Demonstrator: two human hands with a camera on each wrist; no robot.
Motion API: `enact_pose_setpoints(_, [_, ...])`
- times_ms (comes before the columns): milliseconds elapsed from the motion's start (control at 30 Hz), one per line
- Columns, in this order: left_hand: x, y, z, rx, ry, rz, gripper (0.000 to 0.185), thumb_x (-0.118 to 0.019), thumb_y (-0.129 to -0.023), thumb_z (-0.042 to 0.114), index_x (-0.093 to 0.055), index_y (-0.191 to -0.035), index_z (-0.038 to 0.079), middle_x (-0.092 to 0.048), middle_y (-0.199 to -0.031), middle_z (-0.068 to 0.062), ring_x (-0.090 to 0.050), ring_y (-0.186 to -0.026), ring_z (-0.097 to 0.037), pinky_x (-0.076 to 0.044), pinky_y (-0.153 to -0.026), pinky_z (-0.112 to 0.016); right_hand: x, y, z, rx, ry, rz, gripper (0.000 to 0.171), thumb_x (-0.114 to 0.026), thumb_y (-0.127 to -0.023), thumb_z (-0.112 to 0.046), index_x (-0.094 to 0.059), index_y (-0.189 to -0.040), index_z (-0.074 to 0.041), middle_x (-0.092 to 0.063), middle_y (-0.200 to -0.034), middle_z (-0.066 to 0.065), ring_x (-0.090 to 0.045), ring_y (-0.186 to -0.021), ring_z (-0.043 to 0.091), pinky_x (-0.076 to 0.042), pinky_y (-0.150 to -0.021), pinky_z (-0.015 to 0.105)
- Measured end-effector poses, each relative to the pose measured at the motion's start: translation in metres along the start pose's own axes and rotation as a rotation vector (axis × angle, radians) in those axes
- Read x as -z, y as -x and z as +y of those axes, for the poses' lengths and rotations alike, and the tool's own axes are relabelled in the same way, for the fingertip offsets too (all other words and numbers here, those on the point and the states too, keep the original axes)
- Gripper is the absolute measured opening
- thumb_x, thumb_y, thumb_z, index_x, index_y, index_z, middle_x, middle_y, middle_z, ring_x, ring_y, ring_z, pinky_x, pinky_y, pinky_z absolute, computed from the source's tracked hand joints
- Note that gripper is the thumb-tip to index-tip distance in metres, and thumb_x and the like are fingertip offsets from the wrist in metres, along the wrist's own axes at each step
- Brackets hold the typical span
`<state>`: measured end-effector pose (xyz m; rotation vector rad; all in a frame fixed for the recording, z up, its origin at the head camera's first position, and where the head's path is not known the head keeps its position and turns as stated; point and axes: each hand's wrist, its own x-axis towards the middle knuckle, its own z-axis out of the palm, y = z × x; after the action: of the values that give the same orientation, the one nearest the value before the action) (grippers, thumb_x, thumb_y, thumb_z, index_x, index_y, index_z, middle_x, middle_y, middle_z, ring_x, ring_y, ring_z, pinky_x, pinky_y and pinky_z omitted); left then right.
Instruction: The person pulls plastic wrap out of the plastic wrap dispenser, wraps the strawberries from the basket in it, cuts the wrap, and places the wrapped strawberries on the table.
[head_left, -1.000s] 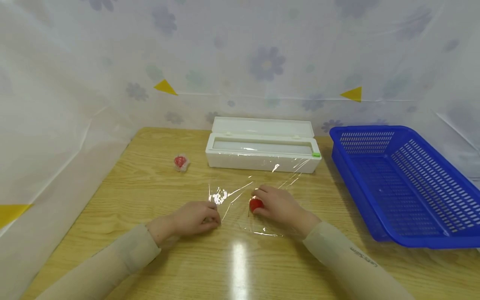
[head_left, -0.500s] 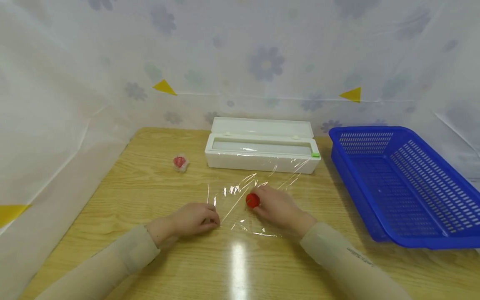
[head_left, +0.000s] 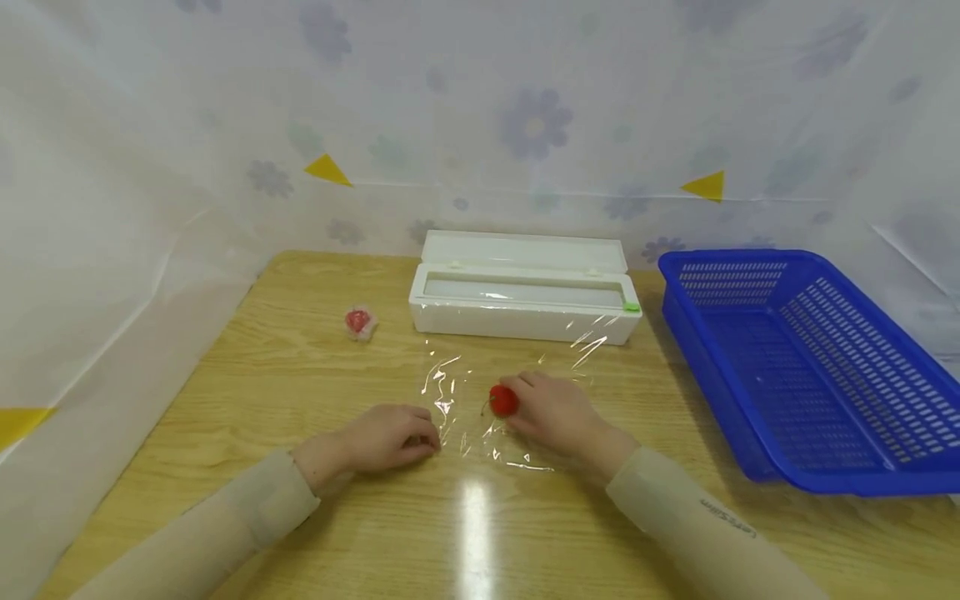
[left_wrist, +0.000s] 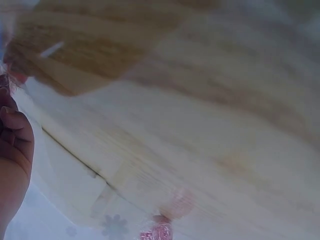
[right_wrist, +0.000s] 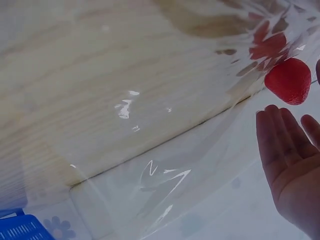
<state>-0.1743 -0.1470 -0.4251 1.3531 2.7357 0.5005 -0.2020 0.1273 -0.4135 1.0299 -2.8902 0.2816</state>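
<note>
My left hand (head_left: 382, 437) pinches the edge of the clear plastic film (head_left: 444, 406); my right hand (head_left: 558, 417), fingers nearly straight, cups loosely beside the red strawberry-shaped fruit (head_left: 503, 402), apparently on the film at my twelve o'clock. I should hold that edge taut and settle the fruit gently, lest the film crease. The glossy wood-grain table (head_left: 360, 533) meets pale flowered sheeting (head_left: 480, 108) at twelve; the blue slotted plastic basket (head_left: 708, 383) sits around two.

I see a wood-grain bench (head_left: 247, 392). On it: open white box (head_left: 517, 323), far middle; clear film (head_left: 468, 429), nearer; wrapped red item (head_left: 360, 322), far left; blue basket (head_left: 716, 387), right.
</note>
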Motion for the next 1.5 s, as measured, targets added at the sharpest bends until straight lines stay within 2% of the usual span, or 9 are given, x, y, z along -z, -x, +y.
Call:
enact_pose_setpoints(167, [0.000,-0.001,-0.001,0.021,0.008,-0.024,0.008,-0.064,-0.087,0.019,-0.070,-0.090,0.017,-0.062,-0.085,0.007,-0.054,-0.075,0.000,-0.048,-0.072,-0.019,0.010,0.021,0.012,0.056,0.025,-0.007,0.035,-0.067,-0.082,-0.030,-0.060,-0.109,-0.010,-0.063,-0.102,0.003,-0.060,-0.095,0.021,-0.051,-0.080,0.037])
enact_pose_setpoints(367, [0.000,0.001,-0.003,0.010,0.000,0.018,0.006,-0.065,-0.086,0.020,-0.069,-0.089,0.018,-0.061,-0.083,0.008,-0.053,-0.073,-0.001,-0.048,-0.070,-0.019,0.018,0.071,0.035,0.149,0.053,-0.042,0.032,-0.076,-0.069,-0.036,-0.058,-0.087,-0.017,-0.050,-0.082,-0.009,-0.048,-0.073,0.009,-0.044,-0.061,0.028])
enact_pose_setpoints(433, [0.000,0.002,-0.004,0.016,0.003,0.032,0.005,-0.065,-0.085,0.019,-0.070,-0.088,0.018,-0.061,-0.082,0.009,-0.053,-0.072,0.000,-0.047,-0.068,-0.019,0.016,0.083,0.039,0.164,0.069,-0.051,0.028,-0.075,-0.070,-0.035,-0.058,-0.085,-0.019,-0.047,-0.080,-0.010,-0.044,-0.070,0.006,-0.041,-0.057,0.026])
enact_pose_setpoints(533, [0.001,0.002,-0.005,0.040,0.015,0.028,0.006,-0.065,-0.086,0.020,-0.070,-0.089,0.018,-0.061,-0.083,0.010,-0.051,-0.071,0.002,-0.047,-0.068,-0.018,0.009,0.090,0.042,0.196,0.120,0.004,0.016,-0.072,-0.076,-0.026,-0.060,-0.082,-0.018,-0.047,-0.076,-0.009,-0.046,-0.067,0.007,-0.042,-0.054,0.025])
enact_pose_setpoints(700, [0.005,0.001,-0.004,0.063,0.029,0.010,0.007,-0.063,-0.088,0.019,-0.070,-0.091,0.018,-0.065,-0.086,0.009,-0.055,-0.075,0.001,-0.049,-0.072,-0.021,0.000,0.091,0.043,0.203,0.172,0.118,0.013,-0.071,-0.075,-0.010,-0.059,-0.076,-0.015,-0.049,-0.071,-0.006,-0.050,-0.064,0.011,-0.043,-0.052,0.025])
enact_pose_setpoints(867, [0.006,0.002,-0.005,0.068,0.031,0.037,0.007,-0.062,-0.088,0.017,-0.069,-0.090,0.018,-0.067,-0.087,0.009,-0.056,-0.076,0.000,-0.049,-0.073,-0.022,0.002,0.090,0.044,0.067,0.108,0.077,0.015,-0.067,-0.077,-0.007,-0.055,-0.077,-0.016,-0.054,-0.073,-0.006,-0.054,-0.066,0.012,-0.045,-0.055,0.027])
enact_pose_setpoints(1033, [0.011,0.000,-0.005,0.078,0.051,0.100,0.007,-0.062,-0.088,0.016,-0.069,-0.090,0.016,-0.067,-0.086,0.008,-0.052,-0.071,0.001,-0.047,-0.067,-0.019,0.011,0.089,0.048,-0.053,0.045,0.053,0.014,-0.063,-0.079,-0.004,-0.059,-0.087,-0.014,-0.063,-0.080,-0.003,-0.063,-0.076,0.017,-0.050,-0.064,0.031])
enact_pose_setpoints(1267, [0.016,-0.005,-0.009,0.085,0.086,0.212,0.006,-0.063,-0.087,0.012,-0.068,-0.091,0.013,-0.064,-0.081,0.006,-0.045,-0.062,0.003,-0.042,-0.057,-0.015,0.024,0.085,0.053,-0.049,0.006,0.120,0.018,-0.064,-0.077,0.001,-0.062,-0.091,-0.009,-0.062,-0.077,-0.002,-0.062,-0.071,0.015,-0.049,-0.062,0.030])
enact_pose_setpoints(1500, [0.025,-0.013,-0.014,0.094,0.084,0.299,0.007,-0.064,-0.086,0.009,-0.069,-0.091,0.011,-0.065,-0.080,0.004,-0.048,-0.063,0.000,-0.043,-0.057,-0.016,0.034,0.069,0.061,-0.013,-0.014,0.199,0.015,-0.064,-0.075,0.005,-0.063,-0.086,-0.004,-0.064,-0.076,0.004,-0.061,-0.071,0.017,-0.051,-0.064,0.033])
